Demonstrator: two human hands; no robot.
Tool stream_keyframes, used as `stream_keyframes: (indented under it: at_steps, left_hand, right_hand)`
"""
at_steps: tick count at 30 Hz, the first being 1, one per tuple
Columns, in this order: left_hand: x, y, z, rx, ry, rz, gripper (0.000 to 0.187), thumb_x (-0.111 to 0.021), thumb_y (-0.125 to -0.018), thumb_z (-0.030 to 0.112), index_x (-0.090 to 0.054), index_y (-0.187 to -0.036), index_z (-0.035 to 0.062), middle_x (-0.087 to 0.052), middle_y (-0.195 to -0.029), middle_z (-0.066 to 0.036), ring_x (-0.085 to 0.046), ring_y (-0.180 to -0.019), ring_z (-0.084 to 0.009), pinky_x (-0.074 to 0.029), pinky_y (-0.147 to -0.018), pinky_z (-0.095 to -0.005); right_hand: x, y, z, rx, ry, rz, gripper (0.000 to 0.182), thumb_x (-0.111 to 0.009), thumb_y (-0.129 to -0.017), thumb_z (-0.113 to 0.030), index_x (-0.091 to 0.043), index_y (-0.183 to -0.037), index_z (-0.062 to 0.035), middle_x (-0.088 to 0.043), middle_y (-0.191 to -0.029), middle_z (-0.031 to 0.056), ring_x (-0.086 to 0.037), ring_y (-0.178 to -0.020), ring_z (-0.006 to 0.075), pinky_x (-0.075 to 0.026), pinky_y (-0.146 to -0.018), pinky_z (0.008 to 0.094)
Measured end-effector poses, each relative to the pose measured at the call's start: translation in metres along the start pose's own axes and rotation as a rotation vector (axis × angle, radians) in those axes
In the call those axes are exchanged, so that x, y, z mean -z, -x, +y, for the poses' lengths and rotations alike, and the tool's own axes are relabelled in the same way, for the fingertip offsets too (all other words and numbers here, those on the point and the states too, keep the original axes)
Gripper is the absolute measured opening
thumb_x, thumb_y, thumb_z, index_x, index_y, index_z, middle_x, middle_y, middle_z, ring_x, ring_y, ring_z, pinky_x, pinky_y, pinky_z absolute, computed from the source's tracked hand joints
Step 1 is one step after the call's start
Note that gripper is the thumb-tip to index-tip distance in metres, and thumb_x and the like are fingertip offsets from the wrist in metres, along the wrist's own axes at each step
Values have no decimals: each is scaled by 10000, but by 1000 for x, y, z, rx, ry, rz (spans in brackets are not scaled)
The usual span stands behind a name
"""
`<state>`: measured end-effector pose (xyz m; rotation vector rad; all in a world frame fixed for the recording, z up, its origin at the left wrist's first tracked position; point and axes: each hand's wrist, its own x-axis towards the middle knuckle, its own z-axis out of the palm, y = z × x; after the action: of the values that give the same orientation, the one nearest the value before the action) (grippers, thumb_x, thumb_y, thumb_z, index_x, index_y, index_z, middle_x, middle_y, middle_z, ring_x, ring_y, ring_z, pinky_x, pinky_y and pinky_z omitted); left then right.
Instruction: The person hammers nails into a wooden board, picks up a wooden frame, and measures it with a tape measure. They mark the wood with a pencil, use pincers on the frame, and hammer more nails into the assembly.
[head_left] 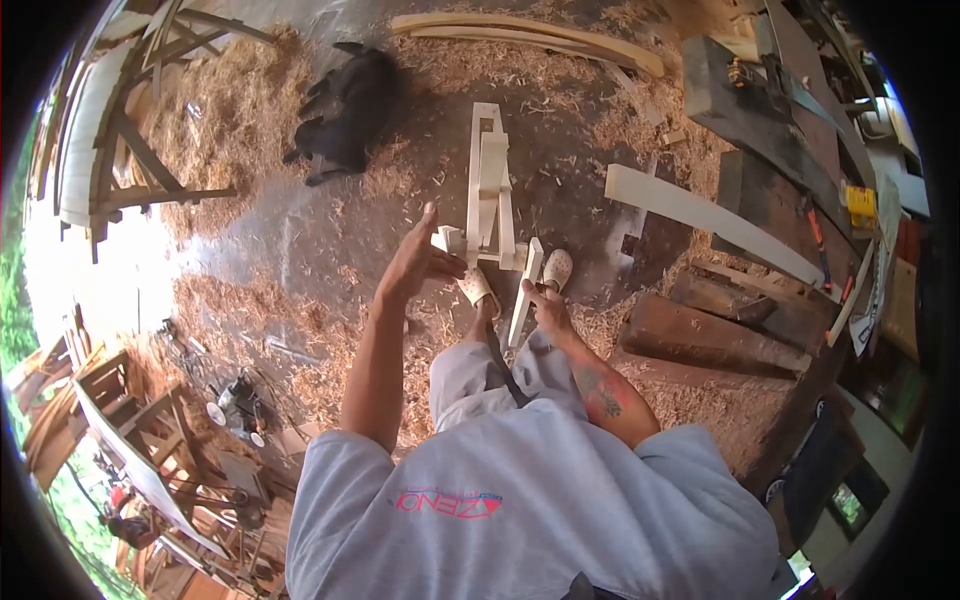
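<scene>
While the person looks down from above, the scene reads from left to right as follows. Far left: stacked wooden frames [120, 420] and heaps of wood shavings [220, 110] on the floor. A dark animal [345, 110] lies on the floor near the top, well apart from both hands.

Left hand [415, 262]: raised, palm flat, fingers [428, 222] extended and close together, holding nothing. Fingertips sit just beside the left edge of the pale wooden assembly [488, 185], which lies on the floor ahead of the person's feet; contact with it cannot be told.

Right hand [545, 305]: fingers curled and clamped on the lower part of a pale wooden stick [527, 275], which leans tilted against the near end of the assembly. A light-coloured shoe [556, 268] is just right of the stick.

Further right: a long curved pale board [715, 222] rests across dark planks [720, 335]. At far right stands a bench [790, 150] carrying a yellow tool [860, 205].
</scene>
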<state>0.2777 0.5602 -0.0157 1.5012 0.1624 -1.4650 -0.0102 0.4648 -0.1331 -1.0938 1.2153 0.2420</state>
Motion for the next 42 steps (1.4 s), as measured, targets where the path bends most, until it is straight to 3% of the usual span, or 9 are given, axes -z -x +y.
stream_keyframes:
  at_steps: [8,14,18,22,24,26,30,36,42]
  left_hand:
    - [10,-1,-2,-11,-119,-77,696,-511,-987,517,-347,-1478,52,-675,-985,-286,-711,-754,-296,-576,-642,-357]
    - [26,2,-39,36,-128,-223,755,-613,-941,235,-200,-1553,79,-667,-1078,-205,-681,-899,-281,-572,-823,-386]
    - [32,17,-68,73,53,-209,874,-626,-891,53,-99,-1584,133,-649,-919,-95,-615,-729,-141,-525,-655,-303]
    - [36,13,-78,27,-13,-300,864,-636,-899,79,-115,-1585,146,-648,-927,-93,-616,-719,-148,-523,-657,-290]
    - [35,14,-75,27,-5,-273,839,-625,-910,94,-126,-1582,139,-653,-935,-102,-634,-739,-160,-530,-665,-293]
    - [28,18,-73,26,3,-252,814,-614,-922,109,-136,-1579,133,-659,-943,-111,-653,-758,-173,-537,-674,-297]
    - [36,-5,-86,-6,441,-179,680,-546,-956,123,-207,-1543,56,-674,-977,-156,-690,-768,-216,-558,-667,-323]
    - [35,-81,-166,-137,-341,-77,654,-689,-898,210,-366,-1431,12,-674,-1084,-154,-658,-908,-212,-538,-732,-347]
    - [-82,-98,-156,-166,482,140,707,-791,-808,478,-523,-1310,57,-631,-1172,-69,-602,-1042,-220,-477,-891,-393]
  right_hand:
    - [-4,-9,26,5,-521,-68,620,-625,-830,-710,-622,-931,-99,-354,-544,-40,-344,-410,95,-296,-400,304]
    - [0,-57,56,-31,-72,133,654,-485,-902,-711,-693,-865,-93,-622,-728,65,-560,-557,135,-428,-499,270]
    - [-3,6,-33,-118,-249,4,597,-539,-899,-656,-666,-756,-90,-657,-751,108,-632,-629,166,-485,-516,294]
    - [-32,27,-111,-40,-780,173,475,-583,-900,-584,-623,-753,-134,-489,-520,-14,-444,-374,144,-345,-358,277]
    - [21,-23,-79,-231,-1009,-340,454,-584,-894,-567,-584,-704,-156,-501,-578,-29,-395,-396,100,-269,-341,241]
    - [24,-33,-115,-89,-806,45,366,-609,-905,-476,-552,-733,-158,-502,-606,-14,-414,-405,87,-255,-329,216]
    - [36,-15,-138,-66,-490,71,336,-664,-890,-432,-568,-759,-139,-508,-618,-20,-385,-421,82,-233,-357,221]
    - [28,2,-104,158,-311,417,381,-629,-946,-404,-563,-727,-99,-449,-594,-31,-385,-454,90,-261,-407,258]
    - [49,-24,-128,313,-112,432,398,-625,-953,-429,-710,-969,-41,-678,-823,45,-623,-766,111,-444,-649,232]
